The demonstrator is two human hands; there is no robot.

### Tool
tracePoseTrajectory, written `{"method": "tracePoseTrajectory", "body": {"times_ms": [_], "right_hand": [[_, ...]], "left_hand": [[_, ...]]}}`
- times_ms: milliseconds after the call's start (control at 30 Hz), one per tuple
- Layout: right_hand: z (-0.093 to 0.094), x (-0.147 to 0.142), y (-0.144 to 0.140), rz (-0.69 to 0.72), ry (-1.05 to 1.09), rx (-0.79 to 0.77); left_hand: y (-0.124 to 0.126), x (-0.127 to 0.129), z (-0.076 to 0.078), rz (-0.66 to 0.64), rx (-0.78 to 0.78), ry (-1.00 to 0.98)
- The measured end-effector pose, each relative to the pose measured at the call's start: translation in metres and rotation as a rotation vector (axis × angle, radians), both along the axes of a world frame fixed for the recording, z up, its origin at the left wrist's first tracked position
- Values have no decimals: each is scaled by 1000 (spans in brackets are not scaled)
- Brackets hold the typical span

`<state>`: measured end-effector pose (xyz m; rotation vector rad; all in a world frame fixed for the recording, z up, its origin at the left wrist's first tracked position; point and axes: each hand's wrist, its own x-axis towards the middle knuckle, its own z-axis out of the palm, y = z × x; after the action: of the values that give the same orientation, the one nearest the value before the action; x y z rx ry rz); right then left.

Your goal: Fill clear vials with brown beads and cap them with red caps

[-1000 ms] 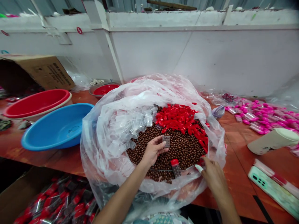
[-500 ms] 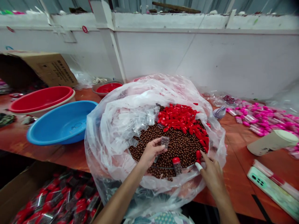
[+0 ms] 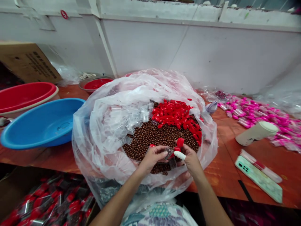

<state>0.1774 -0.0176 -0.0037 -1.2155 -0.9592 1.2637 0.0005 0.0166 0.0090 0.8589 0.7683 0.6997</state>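
Note:
My left hand is closed on a small clear plastic container with brown balls inside. Close beside it, my right hand pinches red caps; its thumb wears a white cover. Whether cap and container touch is hard to make out. Both hands are over a mass of brown balls in a large clear plastic bag. Behind them lie a heap of loose red caps and, to the left, a pile of empty clear containers.
A blue basin and a red basin stand left. Below is a box of red-capped containers. At right are pink-capped containers, a pale cup and a phone on the red table.
My right hand has moved left and up with red caps, and now meets my left hand with its container. The view has shifted, so the surroundings sit further left.

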Motion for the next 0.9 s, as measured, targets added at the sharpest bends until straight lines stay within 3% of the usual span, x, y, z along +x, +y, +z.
{"method": "tracePoseTrajectory", "body": {"times_ms": [133,267,533,667,767,900], "right_hand": [[-2,-1,1,12,-106,-60],[-2,1,2,23,-175,5],[5,-3,2,173,-407,123],[11,-5,0,222,-518,126],[11,-5,0,256,-481,104],[0,-6,1,189,-237,7]], "left_hand": [[-1,1,-6,1,59,59],[-1,2,-8,18,59,66],[-4,8,-10,101,128,84],[-4,10,-14,128,66,126],[-4,9,-14,140,13,114],[-4,8,-16,173,24,78]]}}
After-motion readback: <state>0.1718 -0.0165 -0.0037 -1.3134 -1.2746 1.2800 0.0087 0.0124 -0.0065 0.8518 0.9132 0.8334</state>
